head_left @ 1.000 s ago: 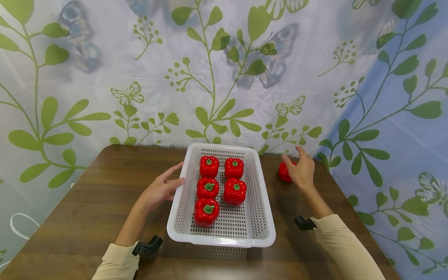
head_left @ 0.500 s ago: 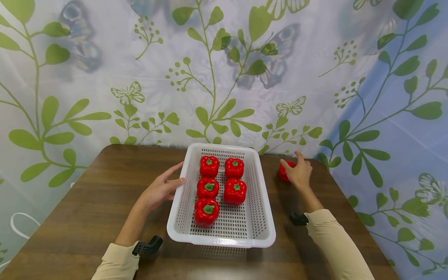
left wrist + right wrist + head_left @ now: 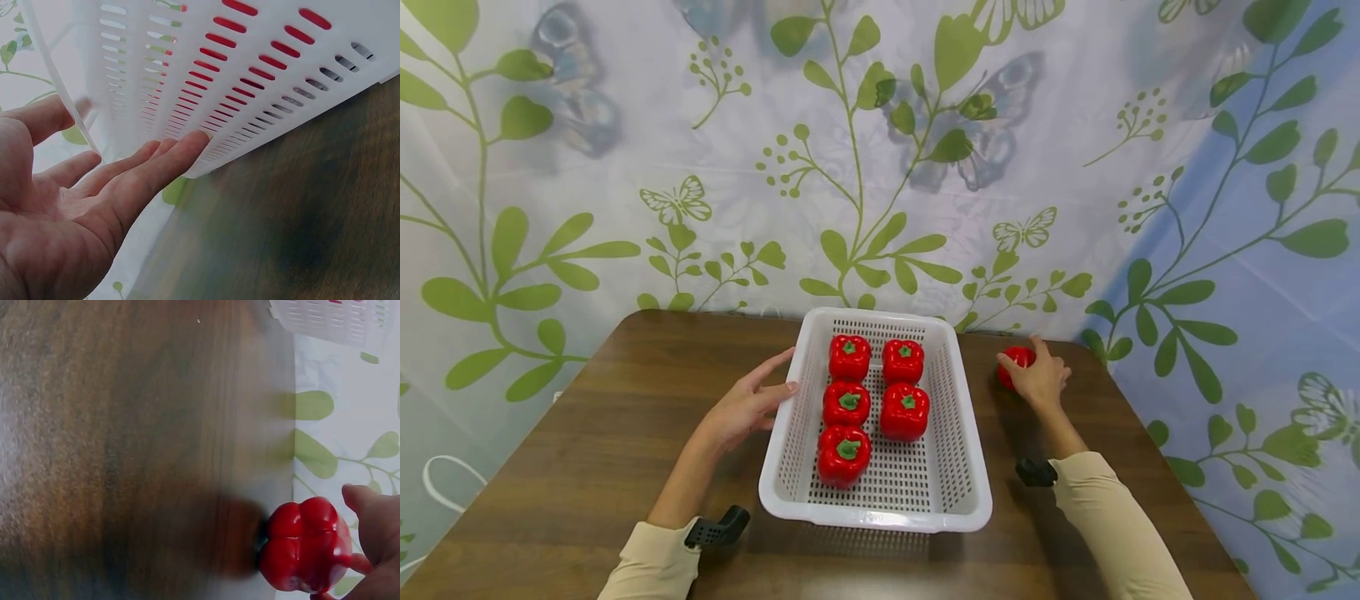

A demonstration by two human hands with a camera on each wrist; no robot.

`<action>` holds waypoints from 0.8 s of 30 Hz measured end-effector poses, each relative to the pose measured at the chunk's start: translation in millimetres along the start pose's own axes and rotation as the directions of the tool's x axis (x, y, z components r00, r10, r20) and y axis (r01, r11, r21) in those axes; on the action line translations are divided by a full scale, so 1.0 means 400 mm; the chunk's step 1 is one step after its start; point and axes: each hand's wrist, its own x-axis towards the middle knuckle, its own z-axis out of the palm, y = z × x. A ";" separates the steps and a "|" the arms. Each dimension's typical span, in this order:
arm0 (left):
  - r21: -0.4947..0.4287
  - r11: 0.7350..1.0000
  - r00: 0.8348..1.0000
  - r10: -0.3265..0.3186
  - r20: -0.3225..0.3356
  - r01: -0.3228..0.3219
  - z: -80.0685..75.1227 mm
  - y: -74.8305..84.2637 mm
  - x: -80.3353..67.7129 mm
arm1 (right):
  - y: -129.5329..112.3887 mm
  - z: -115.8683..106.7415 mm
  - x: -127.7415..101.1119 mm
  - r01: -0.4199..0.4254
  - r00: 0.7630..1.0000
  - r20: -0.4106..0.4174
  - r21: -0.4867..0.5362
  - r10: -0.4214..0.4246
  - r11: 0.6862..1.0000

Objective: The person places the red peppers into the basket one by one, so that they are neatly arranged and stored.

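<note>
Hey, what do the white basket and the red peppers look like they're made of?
White basket: likely moulded plastic, matte, with regular slotted walls and a smooth rolled rim. Red peppers: probably glossy plastic replicas, being uniformly red, shiny and near-identical, though real ones can't be ruled out.

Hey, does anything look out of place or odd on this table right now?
One red pepper sits outside the white basket, near the table's far right corner, with the right hand gripping it. The other five peppers stand upright in the basket. Nothing looks spilled or damaged.

Loose pepper (image 3: 1017, 363) mostly behind right hand (image 3: 1039, 380), wrist views blurred
</note>
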 end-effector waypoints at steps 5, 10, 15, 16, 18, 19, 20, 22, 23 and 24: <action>0.002 1.000 1.000 -0.003 -0.004 0.004 0.001 0.002 0.001 | 0.006 0.003 0.002 -0.018 1.000 -0.016 0.010 0.018 1.000; 0.004 1.000 1.000 -0.001 -0.001 0.001 0.002 0.005 0.002 | 0.012 0.004 0.005 -0.033 0.999 -0.020 -0.012 0.033 0.999; -0.005 1.000 1.000 -0.001 0.004 0.001 0.001 0.005 0.001 | 0.017 0.008 0.005 -0.029 0.999 -0.022 -0.014 0.029 0.999; -0.006 1.000 1.000 0.000 0.005 0.000 0.001 0.005 0.001 | 0.017 0.009 0.005 -0.020 1.000 -0.023 -0.011 0.020 1.000; -0.010 1.000 1.000 -0.001 0.006 0.001 0.001 0.005 0.001 | 0.018 0.011 0.004 -0.002 1.000 -0.025 -0.002 0.002 1.000; -0.010 1.000 1.000 -0.001 0.007 0.001 0.001 0.005 0.001 | 0.017 0.011 0.002 0.005 1.000 -0.028 0.000 -0.005 1.000; -0.008 1.000 1.000 -0.001 0.006 0.001 0.000 0.005 0.001 | 0.017 0.011 0.001 0.012 1.000 -0.029 0.002 -0.012 1.000; -0.006 1.000 1.000 -0.002 0.005 0.002 0.000 0.004 0.001 | 0.014 0.010 -0.002 0.022 0.999 -0.028 0.012 -0.021 1.000; -0.004 1.000 1.000 -0.003 0.004 0.003 0.000 0.004 0.000 | 0.013 0.009 -0.003 0.021 0.999 -0.027 0.014 -0.021 1.000; -0.004 1.000 1.000 -0.003 0.002 0.003 0.000 0.004 0.000 | 0.012 0.009 -0.004 0.018 1.000 -0.025 0.016 -0.018 1.000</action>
